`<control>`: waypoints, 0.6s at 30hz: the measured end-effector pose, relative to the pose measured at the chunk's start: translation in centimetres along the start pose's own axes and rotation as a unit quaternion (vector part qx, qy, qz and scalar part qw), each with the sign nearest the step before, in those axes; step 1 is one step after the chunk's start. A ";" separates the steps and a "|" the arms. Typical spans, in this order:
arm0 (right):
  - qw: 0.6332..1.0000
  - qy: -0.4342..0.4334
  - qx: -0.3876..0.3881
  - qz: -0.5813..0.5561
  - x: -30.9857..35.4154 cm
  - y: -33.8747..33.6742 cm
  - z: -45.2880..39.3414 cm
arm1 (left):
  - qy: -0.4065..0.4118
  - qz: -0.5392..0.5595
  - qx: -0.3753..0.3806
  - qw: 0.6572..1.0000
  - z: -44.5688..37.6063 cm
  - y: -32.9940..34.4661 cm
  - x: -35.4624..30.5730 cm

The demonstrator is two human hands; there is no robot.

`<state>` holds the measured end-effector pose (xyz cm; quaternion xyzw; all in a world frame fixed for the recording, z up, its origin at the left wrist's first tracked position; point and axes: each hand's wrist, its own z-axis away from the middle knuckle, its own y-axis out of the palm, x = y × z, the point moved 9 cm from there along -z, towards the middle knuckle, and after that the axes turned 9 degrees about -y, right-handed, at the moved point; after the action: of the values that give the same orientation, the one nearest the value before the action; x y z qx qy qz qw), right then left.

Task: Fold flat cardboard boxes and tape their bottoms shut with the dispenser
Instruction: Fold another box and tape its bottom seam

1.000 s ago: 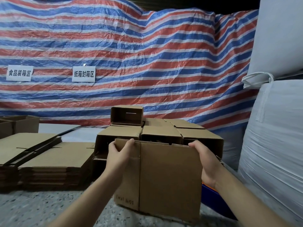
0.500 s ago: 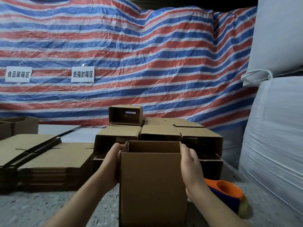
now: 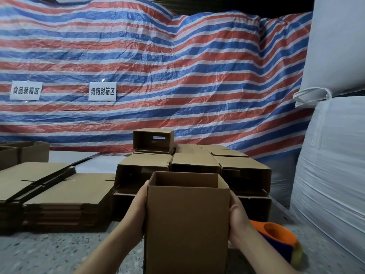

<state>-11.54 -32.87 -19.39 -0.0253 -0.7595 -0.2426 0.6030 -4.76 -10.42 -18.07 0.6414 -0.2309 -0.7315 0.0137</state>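
Two hands, left hand and right hand, press flat against the sides of an upright open box on the near speckled floor; fingers mostly hidden. Orange tape dispenser lies just right. Far striped tarp carries signs reading 食品装箱区 and 纸箱封箱区.

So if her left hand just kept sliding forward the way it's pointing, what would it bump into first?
Probably the stack of folded boxes right behind the open box that the left hand holds by its side. Depth is hard to judge, so the gap between them is unclear.
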 end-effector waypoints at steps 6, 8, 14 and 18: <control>0.998 0.018 -0.005 -0.052 -0.5 0.5 0.3 | 0.022 -0.004 0.020 1.000 0.5 -0.1 -0.6; 0.998 0.021 -0.018 -0.060 -1.1 0.3 0.6 | 0.016 0.013 0.004 1.000 0.4 -0.4 0.2; 0.998 0.010 -0.040 -0.053 -1.2 0.0 0.8 | 0.022 0.003 0.035 0.999 1.2 -0.2 -0.1; 0.997 0.004 -0.059 -0.041 -1.2 -0.2 0.9 | 0.017 -0.005 0.065 0.998 1.3 0.0 -0.1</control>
<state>-12.13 -32.42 -20.69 -0.0282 -0.7418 -0.3118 0.5931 -6.02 -9.98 -17.89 0.6547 -0.2745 -0.7037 -0.0276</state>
